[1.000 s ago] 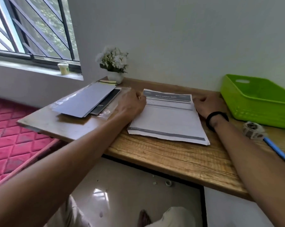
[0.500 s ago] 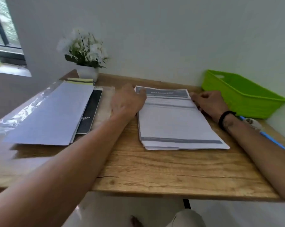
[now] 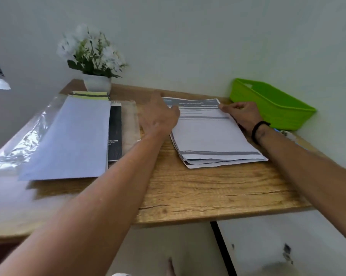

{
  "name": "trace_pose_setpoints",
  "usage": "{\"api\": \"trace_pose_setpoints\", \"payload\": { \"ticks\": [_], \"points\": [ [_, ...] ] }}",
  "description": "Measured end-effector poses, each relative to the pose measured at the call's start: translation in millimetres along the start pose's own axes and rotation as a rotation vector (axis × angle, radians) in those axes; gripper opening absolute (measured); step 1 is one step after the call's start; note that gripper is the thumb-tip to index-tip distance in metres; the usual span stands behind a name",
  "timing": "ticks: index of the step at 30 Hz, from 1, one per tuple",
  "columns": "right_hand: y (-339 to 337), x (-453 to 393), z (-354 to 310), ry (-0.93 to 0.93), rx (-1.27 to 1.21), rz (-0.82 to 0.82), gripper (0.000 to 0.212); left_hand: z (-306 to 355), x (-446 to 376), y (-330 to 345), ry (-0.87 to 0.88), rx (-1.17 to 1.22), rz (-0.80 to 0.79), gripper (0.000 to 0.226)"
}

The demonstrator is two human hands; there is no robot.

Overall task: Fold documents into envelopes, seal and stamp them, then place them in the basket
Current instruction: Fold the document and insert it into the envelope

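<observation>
The wooden table (image 3: 188, 188) fills the frame, its left edge blurred; pale wall behind. The envelope stack (image 3: 68, 140) lies at nine o'clock, now nearer than a second ago. The documents (image 3: 214, 136) sit at centre. The green basket (image 3: 271, 104) at two o'clock is partly hidden. The left hand (image 3: 160, 116) lies flat on the documents' left edge; the right hand (image 3: 241, 114) pinches their far right corner.
</observation>
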State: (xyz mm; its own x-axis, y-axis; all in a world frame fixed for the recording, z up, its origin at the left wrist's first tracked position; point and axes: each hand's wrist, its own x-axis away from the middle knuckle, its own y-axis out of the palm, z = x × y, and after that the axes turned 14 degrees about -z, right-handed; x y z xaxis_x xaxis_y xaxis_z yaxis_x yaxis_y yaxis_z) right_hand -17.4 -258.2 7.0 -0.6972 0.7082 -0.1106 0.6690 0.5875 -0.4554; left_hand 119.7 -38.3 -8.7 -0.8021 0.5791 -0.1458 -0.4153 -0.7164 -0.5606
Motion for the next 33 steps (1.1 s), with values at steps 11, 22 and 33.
{"api": "trace_pose_setpoints", "payload": {
  "ticks": [11,22,33],
  "points": [
    [-16.2,-17.7,20.6,-0.100,-0.127,-0.157,0.027,-3.0,-4.8,1.0,-0.064,0.119,0.086,0.050],
    [-19.7,-31.2,21.7,-0.167,-0.373,-0.328,0.023,21.0,14.7,3.3,-0.079,0.335,0.204,0.049],
    [-26.7,-17.4,20.6,-0.233,-0.488,-0.401,0.026,10.5,5.0,-3.0,-0.029,0.194,-0.048,0.029]
  ]
}}
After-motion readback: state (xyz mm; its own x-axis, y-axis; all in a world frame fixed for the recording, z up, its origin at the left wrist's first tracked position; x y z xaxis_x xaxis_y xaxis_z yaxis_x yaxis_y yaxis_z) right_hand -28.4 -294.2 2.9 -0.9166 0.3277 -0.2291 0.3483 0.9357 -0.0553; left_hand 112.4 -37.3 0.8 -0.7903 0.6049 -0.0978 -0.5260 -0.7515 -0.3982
